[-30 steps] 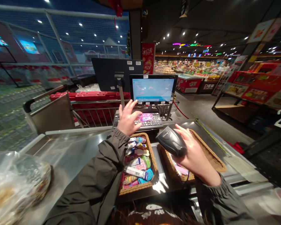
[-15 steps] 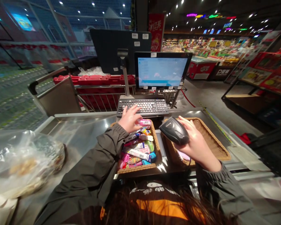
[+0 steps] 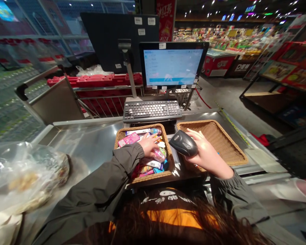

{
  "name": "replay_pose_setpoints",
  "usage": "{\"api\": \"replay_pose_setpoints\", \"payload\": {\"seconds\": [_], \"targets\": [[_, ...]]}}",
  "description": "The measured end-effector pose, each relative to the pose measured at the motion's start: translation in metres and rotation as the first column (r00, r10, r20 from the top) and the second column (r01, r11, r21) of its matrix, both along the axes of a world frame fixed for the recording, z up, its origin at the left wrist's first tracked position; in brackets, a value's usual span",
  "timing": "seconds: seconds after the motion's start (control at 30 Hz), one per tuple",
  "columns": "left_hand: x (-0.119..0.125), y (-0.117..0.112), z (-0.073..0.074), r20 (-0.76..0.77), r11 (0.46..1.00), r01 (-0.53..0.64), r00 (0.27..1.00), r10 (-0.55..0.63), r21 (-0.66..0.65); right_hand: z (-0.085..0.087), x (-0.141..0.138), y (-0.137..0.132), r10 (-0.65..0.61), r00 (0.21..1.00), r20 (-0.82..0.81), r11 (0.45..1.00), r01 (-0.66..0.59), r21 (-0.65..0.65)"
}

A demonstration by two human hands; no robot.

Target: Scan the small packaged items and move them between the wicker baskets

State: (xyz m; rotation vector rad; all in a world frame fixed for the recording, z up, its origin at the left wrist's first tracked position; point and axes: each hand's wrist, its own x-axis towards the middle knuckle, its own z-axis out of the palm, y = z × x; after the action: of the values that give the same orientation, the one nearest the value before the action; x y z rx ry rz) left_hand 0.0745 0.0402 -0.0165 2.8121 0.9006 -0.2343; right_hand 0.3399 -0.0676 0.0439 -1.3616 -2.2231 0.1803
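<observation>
My left hand (image 3: 150, 144) is in the left wicker basket (image 3: 172, 166), its thumb and fingers around a pink, partly clear packet (image 3: 160, 155). Under and around it lie a pink box (image 3: 129, 139), a long white-and-blue carton (image 3: 137, 132) and several other small colourful packages. My right hand (image 3: 202, 151) is closed on a black handheld barcode scanner (image 3: 183, 143), its head pointing left toward the left basket. The scanner is above the near left rim of the right wicker basket (image 3: 219, 136). That hand hides part of the basket's contents.
Behind the baskets are a black keyboard (image 3: 151, 109) and a lit screen (image 3: 172, 66), with a second monitor (image 3: 117, 41) turned away. A clear plastic bag (image 3: 28, 177) lies on the metal counter (image 3: 89, 139) at left. Beyond stands a cart (image 3: 53, 98).
My left hand has moved from beside the keyboard down and nearer into the left basket, the pink packet moving with it. My right hand still holds the scanner. The view has tilted down slightly.
</observation>
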Motion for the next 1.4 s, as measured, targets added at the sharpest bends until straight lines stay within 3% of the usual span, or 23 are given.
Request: {"api": "replay_pose_setpoints", "payload": {"seconds": [0.13,0.3,0.4,0.53,0.7,0.9,1.03,1.13,1.23,1.4], "targets": [[0.011,-0.001,0.002,0.064,0.992,0.007,0.998,-0.016,0.127,-0.001,0.019,-0.007,-0.055,0.998,-0.015,0.998,0.055,-0.002],[0.036,0.007,0.025,0.156,0.968,0.095,0.979,-0.133,0.232,-0.001,0.067,-0.019,-0.258,0.962,-0.084,0.961,0.265,0.082],[0.068,0.013,0.032,0.184,0.96,0.164,0.961,-0.208,0.229,-0.005,0.097,-0.027,-0.392,0.915,-0.1,0.911,0.401,0.098],[0.127,0.021,0.026,0.174,0.95,0.235,0.947,-0.272,0.206,-0.012,0.126,-0.036,-0.481,0.866,-0.137,0.863,0.495,0.103],[0.204,0.028,0.001,0.079,0.947,0.295,0.949,-0.306,0.127,-0.017,0.146,-0.043,-0.531,0.83,-0.172,0.833,0.548,0.078],[0.274,0.021,-0.052,-0.042,0.899,0.438,0.898,-0.437,-0.002,-0.019,0.163,-0.047,-0.567,0.806,-0.172,0.814,0.58,0.035],[0.299,0.014,-0.088,-0.053,0.867,0.492,0.867,-0.496,-0.075,-0.022,0.171,-0.047,-0.58,0.799,-0.159,0.81,0.586,-0.012],[0.313,0.015,-0.108,-0.146,0.847,0.517,0.835,-0.531,-0.125,-0.024,0.175,-0.047,-0.585,0.794,-0.168,0.808,0.589,-0.03],[0.322,0.013,-0.121,-0.206,0.849,0.504,0.824,-0.528,-0.157,-0.026,0.178,-0.046,-0.591,0.785,-0.184,0.803,0.595,-0.042],[0.327,-0.001,-0.13,-0.163,0.882,0.456,0.867,-0.47,-0.117,-0.028,0.183,-0.046,-0.606,0.768,-0.207,0.79,0.611,-0.049]]}}
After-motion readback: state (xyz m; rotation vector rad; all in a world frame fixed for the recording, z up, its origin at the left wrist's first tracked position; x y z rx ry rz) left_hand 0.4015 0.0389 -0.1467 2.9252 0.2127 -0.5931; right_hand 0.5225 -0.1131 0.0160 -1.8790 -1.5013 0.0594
